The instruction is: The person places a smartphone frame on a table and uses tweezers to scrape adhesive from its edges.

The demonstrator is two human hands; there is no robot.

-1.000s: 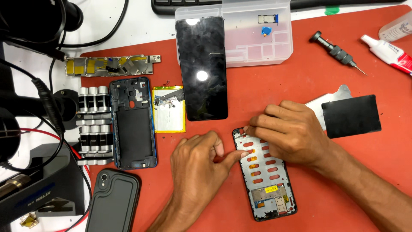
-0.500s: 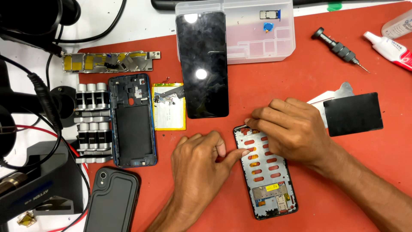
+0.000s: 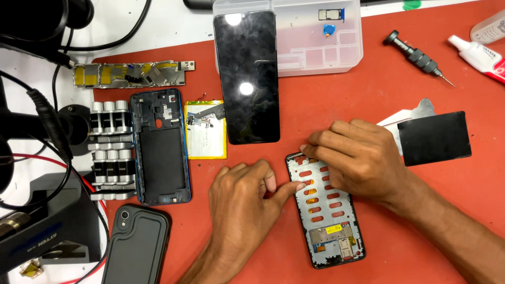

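Observation:
An opened phone frame (image 3: 331, 221) with red slotted openings and a small circuit board at its lower end lies on the red mat (image 3: 326, 100). My left hand (image 3: 244, 202) rests beside it, its index finger pressing the frame's left edge. My right hand (image 3: 357, 158) covers the frame's upper end, fingertips pinched at the top left corner; whatever they pinch is hidden.
A black screen panel (image 3: 248, 79) leans on a clear parts box (image 3: 321, 42). A yellow battery (image 3: 205, 131), a blue back shell (image 3: 160, 147), a metal shield strip (image 3: 129, 73), a black cased phone (image 3: 137, 247), a screwdriver (image 3: 418, 55), a glue tube (image 3: 476, 52) and a black pad (image 3: 434, 138) lie around.
Both hands stay on the frame with only slight finger shifts. The view has drifted a little.

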